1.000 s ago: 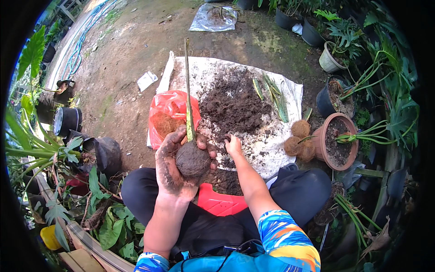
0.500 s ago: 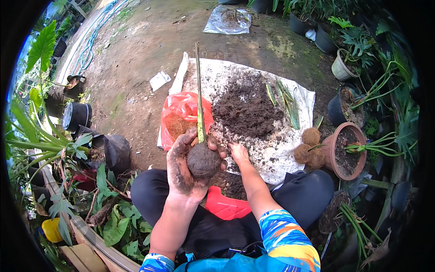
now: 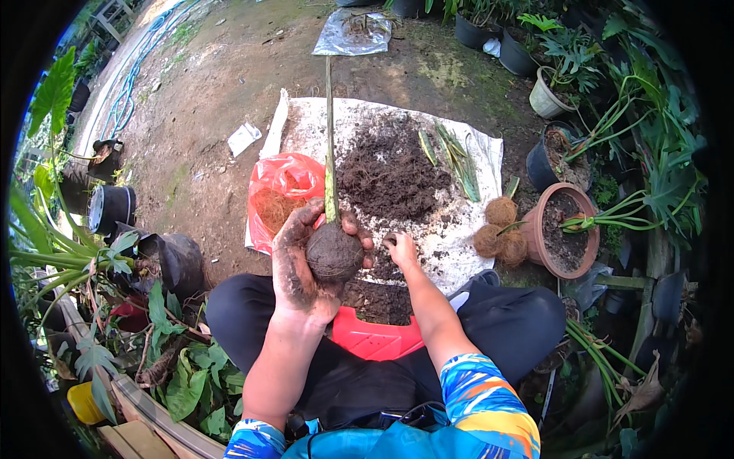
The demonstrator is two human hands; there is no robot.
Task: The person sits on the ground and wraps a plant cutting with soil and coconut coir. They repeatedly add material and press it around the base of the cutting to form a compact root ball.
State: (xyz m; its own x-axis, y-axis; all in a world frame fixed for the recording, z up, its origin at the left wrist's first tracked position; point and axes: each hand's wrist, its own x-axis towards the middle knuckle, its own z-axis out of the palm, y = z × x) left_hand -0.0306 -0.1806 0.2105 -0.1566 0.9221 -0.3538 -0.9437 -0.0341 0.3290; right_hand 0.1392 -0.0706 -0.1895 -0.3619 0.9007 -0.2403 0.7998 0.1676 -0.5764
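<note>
My left hand (image 3: pixel 294 264) is soiled and cups a dark soil ball (image 3: pixel 336 254) in its palm, fingers curled round its far side. From the ball's top rises a long, narrow, green, stick-like leaf (image 3: pixel 330 145), upright. Thin pale strands show on the ball's surface. To the right of it, apart from the ball, my right hand (image 3: pixel 401 249) is over the white sheet with thumb and fingertips pinched together; anything between them is too small to make out. Beyond my left hand lies a red plastic bag (image 3: pixel 287 172) with brown coconut fibre (image 3: pixel 277 208) in it.
A white sheet (image 3: pixel 306 122) bears a heap of dark soil (image 3: pixel 394 172) and cut green leaves (image 3: pixel 459 164). Fibre-covered balls (image 3: pixel 501 212) sit beside a terracotta-coloured pot (image 3: pixel 567 229) at right. A red plastic stool (image 3: pixel 375 336) is between my legs. Black pots (image 3: pixel 172 260) stand at left.
The view has shifted, so the surroundings sit further left. My right hand has lifted off the sheet's soil crumbs, its fingers drawn into a pinch. My left hand still holds the soil ball.
</note>
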